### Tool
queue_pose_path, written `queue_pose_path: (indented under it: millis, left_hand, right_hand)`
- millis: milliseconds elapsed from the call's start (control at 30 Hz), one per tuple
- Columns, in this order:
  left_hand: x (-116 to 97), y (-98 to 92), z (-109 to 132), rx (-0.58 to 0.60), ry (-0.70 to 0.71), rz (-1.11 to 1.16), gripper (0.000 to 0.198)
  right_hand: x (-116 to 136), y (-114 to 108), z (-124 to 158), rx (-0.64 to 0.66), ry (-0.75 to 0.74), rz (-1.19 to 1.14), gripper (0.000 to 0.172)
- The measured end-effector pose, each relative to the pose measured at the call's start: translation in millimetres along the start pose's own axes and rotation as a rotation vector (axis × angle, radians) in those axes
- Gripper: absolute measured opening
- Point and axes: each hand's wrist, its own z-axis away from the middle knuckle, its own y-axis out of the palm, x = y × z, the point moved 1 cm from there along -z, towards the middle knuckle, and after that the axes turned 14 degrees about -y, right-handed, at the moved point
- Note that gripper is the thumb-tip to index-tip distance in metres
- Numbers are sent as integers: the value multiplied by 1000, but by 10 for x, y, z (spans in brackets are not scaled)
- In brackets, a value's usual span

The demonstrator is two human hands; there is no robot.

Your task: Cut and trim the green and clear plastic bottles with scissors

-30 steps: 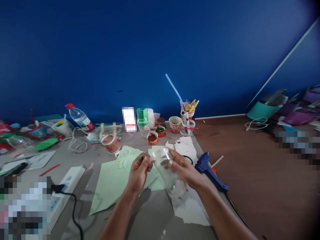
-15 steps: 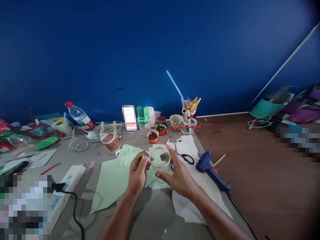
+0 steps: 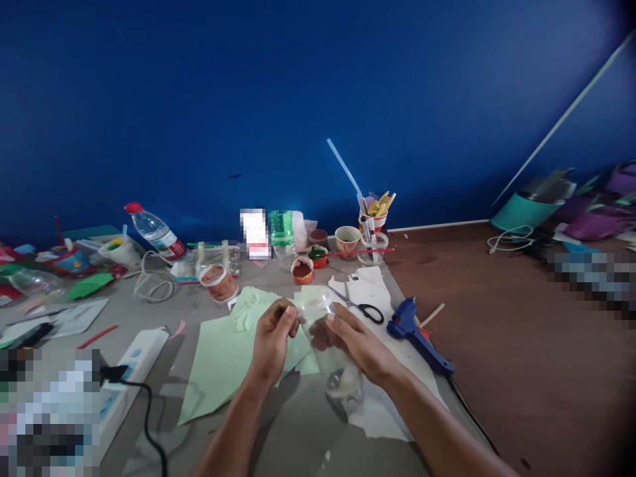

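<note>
Between my hands is a clear plastic bottle piece (image 3: 325, 354), tilted with its lower end toward me. My left hand (image 3: 275, 331) is pinched at the left edge of its upper rim. My right hand (image 3: 358, 341) wraps round its right side, some fingers seen blurred through the plastic. Pale green paper (image 3: 213, 368) lies beneath and left of my hands, with a crumpled green piece (image 3: 248, 308) on it. White paper (image 3: 380, 411) and black-handled scissors (image 3: 371, 313) are on the right, beside a blue glue gun (image 3: 420, 338).
Small paint cups (image 3: 302, 270), a green-topped bottle (image 3: 282, 228) and a cup of utensils (image 3: 373, 218) stand at the back. A red-capped bottle (image 3: 156, 232) leans at the left. A power strip (image 3: 132, 371) with a black cord lies at the front left.
The clear plastic piece has turned from facing me with its round opening to lying lengthwise, its far end now toward me. My right hand has shifted its hold along it.
</note>
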Motion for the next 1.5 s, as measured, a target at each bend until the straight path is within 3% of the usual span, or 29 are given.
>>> queue_pose_path:
  millis: [100, 200, 267, 367, 467, 567, 633, 800, 900, 967, 1067, 1167, 1200, 1267, 1367, 1500]
  left_hand:
    - [11, 14, -3, -66, -22, -82, 31]
    - [19, 32, 0, -147, -8, -117, 31]
    - [9, 42, 6, -171, -3, -108, 31]
    - [-30, 49, 29, -234, 48, -231, 27]
    - [-70, 62, 71, -321, 192, -433, 21]
    - [-80, 87, 109, -300, 293, -502, 21]
    - [-79, 93, 122, -244, 330, -490, 23]
    - [-72, 88, 118, -33, 207, -225, 29]
    - [-125, 129, 147, 33, 108, 32, 29]
    - [-208, 142, 173, 63, 48, 224, 30]
    - [-353, 40, 170, 38, -35, 520, 30]
    - [-425, -155, 100, -29, 29, 766, 31]
    - [-418, -198, 72, -38, 34, 781, 31]
    - [-363, -213, 31, -38, -20, 734, 31]
    - [-248, -98, 29, 16, -94, 639, 34]
    - [-152, 39, 60, 107, -191, 548, 41]
  right_hand:
    - [-32, -1, 16, -22, -71, 337, 65]
    - [-43, 4, 48, -145, -153, 745, 96]
    - [-31, 17, 66, -167, -237, 925, 91]
    - [2, 47, 73, -60, -319, 1066, 79]
    - [52, 72, 65, 31, -252, 1103, 87]
    - [115, 81, 55, 51, 0, 1002, 102]
    - [159, 81, 51, 42, 120, 876, 98]
    - [202, 98, 42, 53, 125, 556, 45]
    - [178, 135, 40, 115, 114, 289, 32]
    - [179, 119, 39, 137, 113, 83, 34]
    - [243, -58, 23, 37, 117, -130, 47]
    - [348, -315, -10, -98, -68, -162, 63]
    - [365, -369, -18, -132, -120, -143, 66]
    - [347, -383, -24, -88, -91, -157, 66]
    - [265, -268, -16, 12, -52, -261, 65]
    - [217, -234, -17, 1, -82, -329, 63]
